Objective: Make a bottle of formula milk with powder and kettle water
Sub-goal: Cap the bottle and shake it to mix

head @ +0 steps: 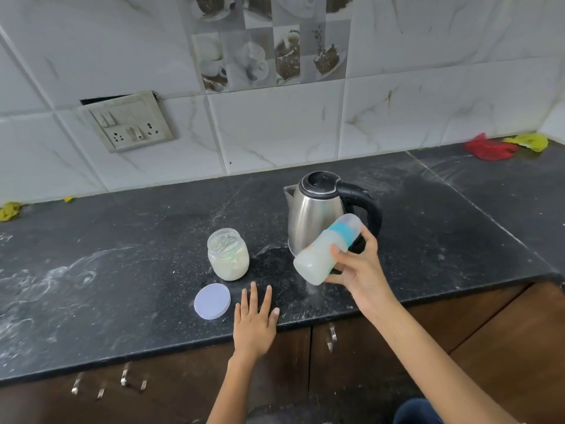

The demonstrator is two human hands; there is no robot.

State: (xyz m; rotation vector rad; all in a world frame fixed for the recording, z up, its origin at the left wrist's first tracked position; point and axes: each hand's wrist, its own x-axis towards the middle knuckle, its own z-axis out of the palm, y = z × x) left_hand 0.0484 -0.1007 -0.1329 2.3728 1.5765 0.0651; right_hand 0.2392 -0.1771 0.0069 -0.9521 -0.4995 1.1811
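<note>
The right hand (354,270) has its grip wrapped around the baby bottle (327,249), holding it tilted in the air just in front of the steel kettle (318,215), capped end up and away, cloudy white liquid inside. The kettle stands on the dark bench (122,270), lid closed. To the kettle's left sits the open powder jar (227,254); nearer the bench edge lies its white lid (212,301). The left hand (255,322) rests flat and released on the bench, in front of the kettle.
</note>
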